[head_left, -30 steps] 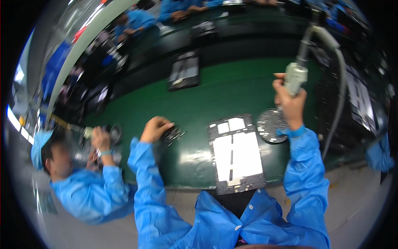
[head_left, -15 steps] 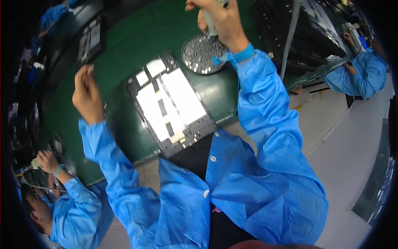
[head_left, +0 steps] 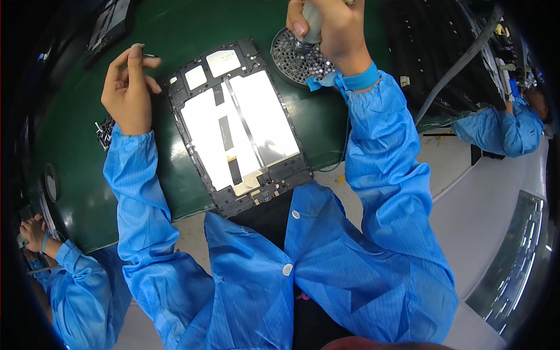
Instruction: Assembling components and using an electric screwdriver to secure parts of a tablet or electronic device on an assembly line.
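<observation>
An opened tablet [head_left: 271,114], black-framed with bright silver-white battery panels and dark strips, lies tilted on the green table in front of me. My right hand [head_left: 341,32] is wrapped round the pale body of an electric screwdriver [head_left: 314,24]. Its dark tip points down at a round grey dish [head_left: 286,61] dotted with small holes or screws. To the left of the tablet, my left hand [head_left: 129,96] is raised with curled fingers and the thumb near the index finger. A small dark sliver shows by those fingertips, too small to name.
A heap of small dark parts [head_left: 105,132] lies beside my left wrist. Another dark device [head_left: 109,28] rests at the far left. Black stacked panels [head_left: 434,64] and a grey cable [head_left: 461,61] stand at right. Co-workers in blue sit at left [head_left: 87,291] and right [head_left: 496,131].
My view has shifted slightly. My left hand has turned, its fingers now curled upward. The right hand still grips the screwdriver, its tip now visible over the dish.
</observation>
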The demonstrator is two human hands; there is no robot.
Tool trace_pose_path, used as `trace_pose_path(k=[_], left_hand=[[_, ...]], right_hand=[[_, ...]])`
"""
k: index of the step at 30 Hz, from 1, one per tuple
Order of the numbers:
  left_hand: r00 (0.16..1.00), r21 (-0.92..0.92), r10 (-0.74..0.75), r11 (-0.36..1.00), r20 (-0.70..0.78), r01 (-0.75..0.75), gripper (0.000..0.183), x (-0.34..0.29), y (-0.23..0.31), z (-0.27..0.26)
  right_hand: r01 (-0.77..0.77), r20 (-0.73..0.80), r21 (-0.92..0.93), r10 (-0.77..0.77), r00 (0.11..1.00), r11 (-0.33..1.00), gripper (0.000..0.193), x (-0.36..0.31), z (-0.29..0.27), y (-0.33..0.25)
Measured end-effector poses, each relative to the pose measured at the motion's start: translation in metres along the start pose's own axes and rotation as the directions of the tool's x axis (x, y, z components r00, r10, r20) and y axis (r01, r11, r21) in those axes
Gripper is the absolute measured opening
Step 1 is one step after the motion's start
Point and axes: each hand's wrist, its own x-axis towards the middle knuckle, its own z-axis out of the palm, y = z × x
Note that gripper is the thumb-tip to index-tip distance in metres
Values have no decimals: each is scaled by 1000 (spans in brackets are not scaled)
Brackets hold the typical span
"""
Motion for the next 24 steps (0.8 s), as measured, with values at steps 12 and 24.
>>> trace_pose_path(k=[12,24], left_hand=[[995,-205,-102,974,-5,99,40,13,-21,-4],[997,-71,-38,997,60,43,35,8,-17,1]], right_hand=[[40,50,54,-43,998,998,19,1,-4,21],[31,35,35,-32,999,999,22,-1,-5,23]])
